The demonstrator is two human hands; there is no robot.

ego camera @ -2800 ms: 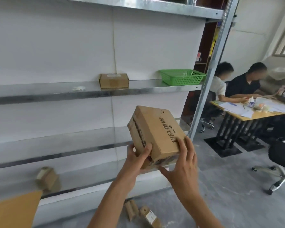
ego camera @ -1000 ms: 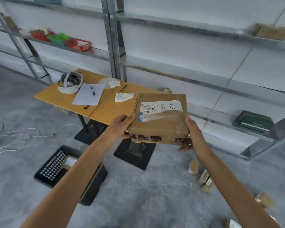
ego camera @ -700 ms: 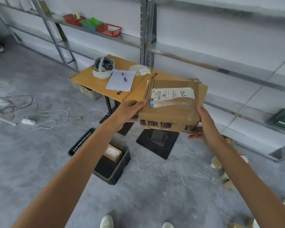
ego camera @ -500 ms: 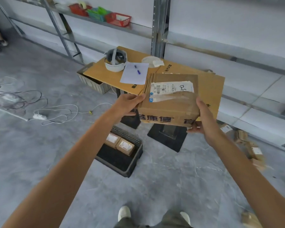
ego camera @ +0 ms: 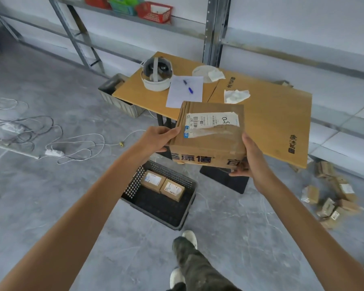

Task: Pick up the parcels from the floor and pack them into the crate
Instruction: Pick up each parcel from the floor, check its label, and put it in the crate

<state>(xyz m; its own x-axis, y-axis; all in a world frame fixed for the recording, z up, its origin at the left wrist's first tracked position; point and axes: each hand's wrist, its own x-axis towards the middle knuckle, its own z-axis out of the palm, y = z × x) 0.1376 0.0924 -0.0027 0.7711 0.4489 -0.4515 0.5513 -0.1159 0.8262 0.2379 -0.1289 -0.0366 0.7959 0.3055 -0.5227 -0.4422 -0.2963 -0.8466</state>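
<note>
The left hand (ego camera: 156, 140) and right hand (ego camera: 253, 162) grip opposite sides of a labelled cardboard parcel (ego camera: 208, 135). Below the hands sits the dark crate (ego camera: 183, 215), with two small parcels (ego camera: 163, 184) inside.

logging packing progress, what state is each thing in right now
large parcel: held in the air, label up, not yet packed
left hand: grips its left edge
right hand: grips its lower right corner
crate: on the floor, open top, partly filled
two small parcels: side by side in the crate, labels up
loose parcels: heaped on the floor at right, unpacked
</note>
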